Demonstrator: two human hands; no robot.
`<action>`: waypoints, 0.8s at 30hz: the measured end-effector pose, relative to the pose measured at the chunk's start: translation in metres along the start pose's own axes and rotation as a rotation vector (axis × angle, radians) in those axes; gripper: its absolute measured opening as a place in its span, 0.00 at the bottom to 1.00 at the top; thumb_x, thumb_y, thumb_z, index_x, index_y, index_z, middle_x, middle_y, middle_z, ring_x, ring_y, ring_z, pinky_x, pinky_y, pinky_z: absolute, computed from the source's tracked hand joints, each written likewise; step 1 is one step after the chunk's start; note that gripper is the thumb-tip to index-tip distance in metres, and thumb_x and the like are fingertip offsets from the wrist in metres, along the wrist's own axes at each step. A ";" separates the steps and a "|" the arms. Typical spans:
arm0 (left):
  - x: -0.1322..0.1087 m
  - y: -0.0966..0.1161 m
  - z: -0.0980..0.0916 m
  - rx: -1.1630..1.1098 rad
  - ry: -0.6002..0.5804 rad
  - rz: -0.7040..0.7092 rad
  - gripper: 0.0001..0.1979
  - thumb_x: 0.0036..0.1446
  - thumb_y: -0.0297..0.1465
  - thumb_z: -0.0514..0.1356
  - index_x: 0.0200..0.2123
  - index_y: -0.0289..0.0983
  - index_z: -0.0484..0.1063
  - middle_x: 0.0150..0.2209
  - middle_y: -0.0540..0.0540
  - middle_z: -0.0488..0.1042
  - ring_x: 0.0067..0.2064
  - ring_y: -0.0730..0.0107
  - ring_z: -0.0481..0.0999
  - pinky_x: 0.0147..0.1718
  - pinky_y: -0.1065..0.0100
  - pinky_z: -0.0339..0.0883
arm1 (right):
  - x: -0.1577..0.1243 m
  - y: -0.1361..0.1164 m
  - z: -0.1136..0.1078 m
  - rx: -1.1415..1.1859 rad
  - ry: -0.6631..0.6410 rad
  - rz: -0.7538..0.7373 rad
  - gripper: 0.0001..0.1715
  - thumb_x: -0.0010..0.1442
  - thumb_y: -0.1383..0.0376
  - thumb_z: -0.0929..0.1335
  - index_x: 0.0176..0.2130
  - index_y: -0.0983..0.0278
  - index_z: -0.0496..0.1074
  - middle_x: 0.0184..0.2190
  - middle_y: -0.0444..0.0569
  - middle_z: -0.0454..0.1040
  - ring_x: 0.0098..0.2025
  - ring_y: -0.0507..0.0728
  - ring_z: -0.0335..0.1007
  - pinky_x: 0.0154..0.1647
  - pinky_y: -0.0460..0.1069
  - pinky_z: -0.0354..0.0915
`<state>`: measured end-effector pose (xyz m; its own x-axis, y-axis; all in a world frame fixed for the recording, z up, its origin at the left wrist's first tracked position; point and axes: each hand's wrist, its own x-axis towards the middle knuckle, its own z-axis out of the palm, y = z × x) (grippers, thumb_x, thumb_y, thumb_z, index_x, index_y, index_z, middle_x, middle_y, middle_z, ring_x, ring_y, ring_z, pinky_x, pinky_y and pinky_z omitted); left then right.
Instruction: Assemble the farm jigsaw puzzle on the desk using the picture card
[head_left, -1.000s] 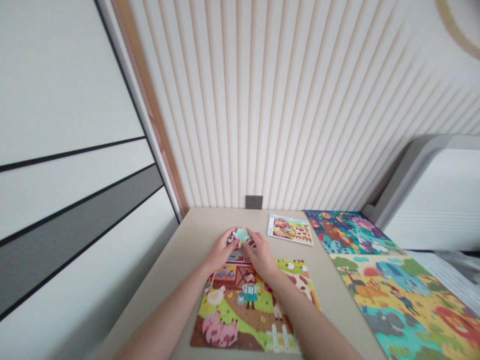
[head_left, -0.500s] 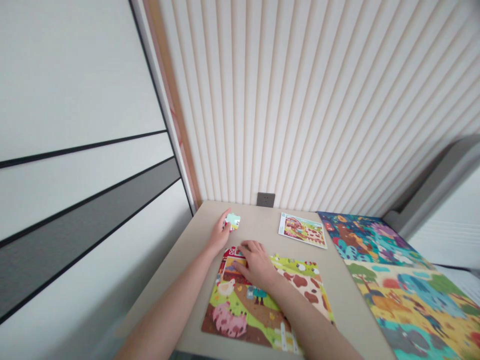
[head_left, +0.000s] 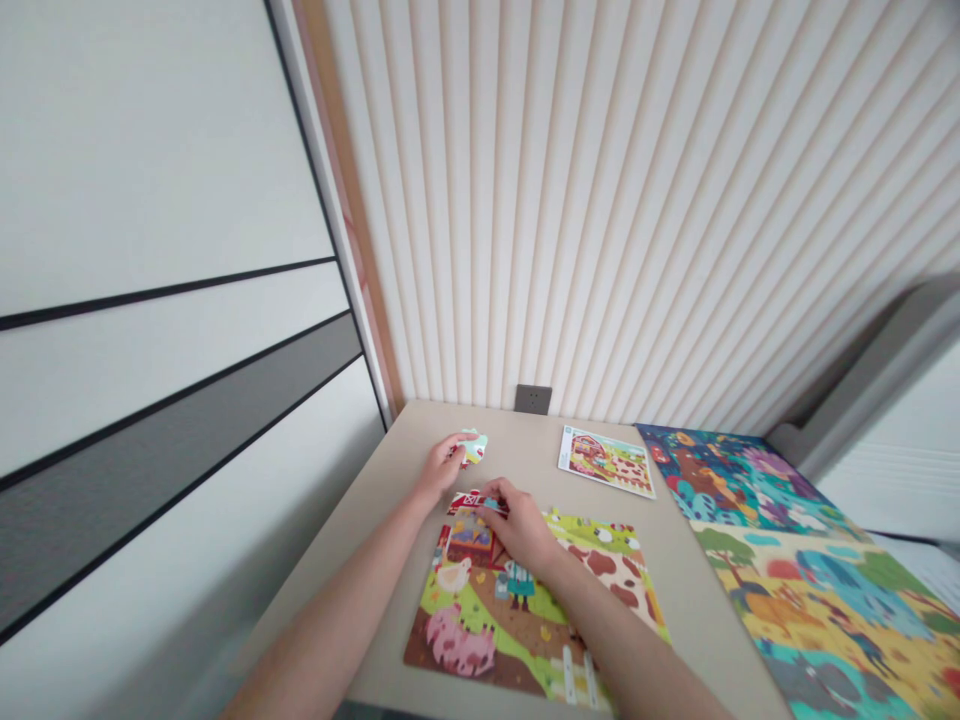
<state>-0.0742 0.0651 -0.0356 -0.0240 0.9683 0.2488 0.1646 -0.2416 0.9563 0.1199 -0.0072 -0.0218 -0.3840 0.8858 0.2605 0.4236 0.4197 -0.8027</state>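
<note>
My left hand [head_left: 439, 470] is closed on a light-green and red jigsaw piece [head_left: 475, 446], held above the table at the far left. It may be more than one piece; I cannot tell. Below it, a farm jigsaw puzzle [head_left: 525, 640] lies on the table, showing a pig, a hen and a spotted cow. My right hand [head_left: 523, 525] bends over the puzzle's upper edge, thumb and fingers pinching a red barn-roof piece [head_left: 468, 502]. That piece sits slightly raised or offset from the puzzle's top left. My right forearm hides part of the puzzle's lower right.
A small picture card [head_left: 609, 462] of the same farm scene lies behind the puzzle. To the right are a dark forest picture [head_left: 742, 480] and a savanna picture [head_left: 832, 610]. A ribbed wall with a socket [head_left: 533, 399] borders the table [head_left: 360, 540]; a white cabinet [head_left: 165, 420] stands left.
My right hand has gone from lying fairly flat on the puzzle to pinching the barn-roof piece, which has shifted. My left hand has turned its piece slightly and moved a little right.
</note>
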 end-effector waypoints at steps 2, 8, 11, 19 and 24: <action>-0.004 0.006 0.001 -0.012 -0.016 -0.008 0.22 0.61 0.44 0.56 0.49 0.36 0.76 0.43 0.42 0.80 0.39 0.61 0.78 0.39 0.64 0.72 | 0.003 0.006 -0.004 0.068 0.081 0.053 0.08 0.62 0.61 0.67 0.42 0.60 0.72 0.29 0.42 0.74 0.30 0.54 0.67 0.33 0.47 0.62; -0.023 0.032 0.012 -0.041 -0.197 0.053 0.24 0.63 0.49 0.54 0.47 0.38 0.77 0.47 0.42 0.79 0.50 0.56 0.75 0.51 0.61 0.68 | 0.013 0.025 -0.018 0.156 0.236 0.155 0.17 0.62 0.52 0.68 0.37 0.63 0.73 0.26 0.44 0.73 0.28 0.54 0.64 0.29 0.47 0.61; -0.030 0.035 0.021 -0.037 -0.280 0.085 0.21 0.60 0.47 0.60 0.46 0.38 0.76 0.47 0.42 0.78 0.50 0.56 0.76 0.52 0.61 0.68 | 0.013 0.027 -0.021 0.168 0.233 0.154 0.18 0.61 0.51 0.68 0.37 0.63 0.73 0.26 0.44 0.73 0.28 0.54 0.64 0.29 0.47 0.61; -0.028 0.025 0.026 0.057 -0.096 0.090 0.22 0.64 0.42 0.59 0.59 0.42 0.68 0.58 0.44 0.72 0.58 0.60 0.72 0.59 0.62 0.62 | 0.011 0.024 -0.024 0.216 0.382 0.113 0.22 0.61 0.62 0.64 0.55 0.61 0.65 0.34 0.44 0.72 0.32 0.53 0.68 0.35 0.48 0.65; -0.035 0.032 0.027 0.001 -0.198 0.064 0.25 0.65 0.42 0.57 0.64 0.43 0.64 0.64 0.44 0.66 0.62 0.59 0.68 0.61 0.62 0.61 | 0.011 0.021 -0.027 0.289 0.356 0.056 0.24 0.63 0.59 0.66 0.57 0.60 0.64 0.36 0.46 0.74 0.35 0.55 0.70 0.39 0.50 0.68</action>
<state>-0.0411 0.0257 -0.0180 0.1808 0.9447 0.2734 0.1608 -0.3027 0.9394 0.1470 0.0164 -0.0209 -0.0402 0.9395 0.3401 0.1701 0.3418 -0.9242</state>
